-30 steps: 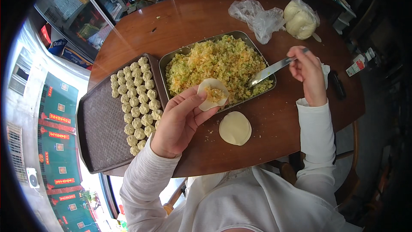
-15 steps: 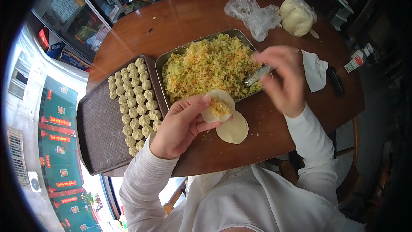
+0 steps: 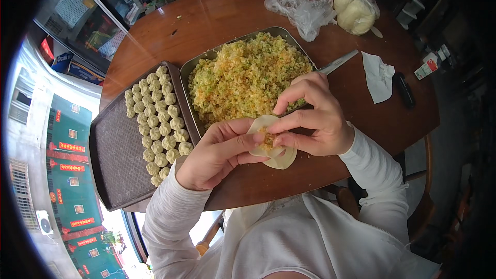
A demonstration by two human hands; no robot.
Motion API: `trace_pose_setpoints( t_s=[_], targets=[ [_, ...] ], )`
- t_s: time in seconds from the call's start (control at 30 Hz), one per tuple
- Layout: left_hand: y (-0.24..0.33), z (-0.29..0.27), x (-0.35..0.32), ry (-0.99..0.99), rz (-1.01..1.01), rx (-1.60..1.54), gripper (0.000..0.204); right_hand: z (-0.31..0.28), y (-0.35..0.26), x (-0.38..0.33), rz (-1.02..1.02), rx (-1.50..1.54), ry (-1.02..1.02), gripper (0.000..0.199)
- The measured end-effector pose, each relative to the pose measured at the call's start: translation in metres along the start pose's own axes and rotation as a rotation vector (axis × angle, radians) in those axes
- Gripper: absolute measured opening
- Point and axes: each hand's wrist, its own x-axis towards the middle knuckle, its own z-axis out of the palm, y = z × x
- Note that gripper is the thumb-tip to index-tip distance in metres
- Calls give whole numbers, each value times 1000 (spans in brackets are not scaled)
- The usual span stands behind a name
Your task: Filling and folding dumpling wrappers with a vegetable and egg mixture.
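In my left hand (image 3: 219, 150) rests a round dough wrapper (image 3: 264, 122) with a mound of chopped filling (image 3: 267, 139) at its middle, the thumb pressing by the filling. My right hand (image 3: 315, 119) pinches the wrapper's right edge between thumb and fingers. Beneath them, more round wrappers (image 3: 283, 161) lie on the table, partly hidden. Just beyond my hands stands a metal tray (image 3: 187, 75) heaped with yellow-green and orange filling (image 3: 243, 80). A flat metal utensil (image 3: 338, 62) leans out over its right rim, its lower end hidden behind my right hand.
To the left, a dark tray (image 3: 116, 139) bears rows of pleated dumplings (image 3: 164, 116). A clear plastic bag (image 3: 305, 13) and a bagged lump of dough (image 3: 355, 10) sit at the back. Rightward lie a white paper (image 3: 378, 76), a black object (image 3: 404, 90) and a small white-and-red bottle (image 3: 430, 66).
My right hand has left the utensil by the filling and come down to the wrapper, now gripping its edge. The utensil's handle points outward to the right. The view has shifted slightly.
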Motion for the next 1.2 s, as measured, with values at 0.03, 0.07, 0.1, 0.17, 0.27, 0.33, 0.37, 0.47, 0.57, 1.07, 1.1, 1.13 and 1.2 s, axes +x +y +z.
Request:
trace_pose_setpoints(
  t_s=[0.03, 0.07, 0.1, 0.17, 0.27, 0.33, 0.37, 0.47, 0.57, 1.07, 1.1, 1.13, 1.2],
  targets=[
    [0, 1, 0, 0, -5, 9, 35, 2, 1, 0, -17, -4, 22, 13],
    [0, 1, 0, -15, 5, 26, 37, 3, 0, 0, -14, 0, 27, 14],
    [-1, 0, 0, -30, 16, 43, 38, 5, -1, -1, -11, 3, 32, 15],
    [-2, 0, 0, -40, 24, 52, 42, 5, -2, -1, -2, 7, 29, 15],
    [-2, 0, 1, -23, 20, 36, 43, 2, -3, -1, 12, 8, 12, 11],
    [-1, 2, 1, -6, 16, 35, 42, -2, -1, 0, 22, 5, 14, 9],
    [-2, 2, 1, -6, 18, 40, 41, -1, 0, 0, 27, 24, 39, 10],
    [-3, 1, 1, -12, 30, 59, 40, 2, 2, 0, 56, 91, 99, 14],
    [-2, 1, 0, -12, 57, 58, 40, 6, 0, 0, 140, 200, 146, 16],
    [-6, 0, 1, 131, 181, 66, 31, 18, -5, -5, 284, 227, 88, 11],
    [-6, 1, 1, 147, 189, 77, 31, 19, -7, -5, 296, 239, 85, 10],
    [-6, 1, 1, 163, 198, 89, 30, 19, -9, -4, 308, 250, 82, 10],
    [-6, 2, 2, 180, 211, 85, 28, 18, -11, -4, 293, 234, 87, 10]
  ],
)
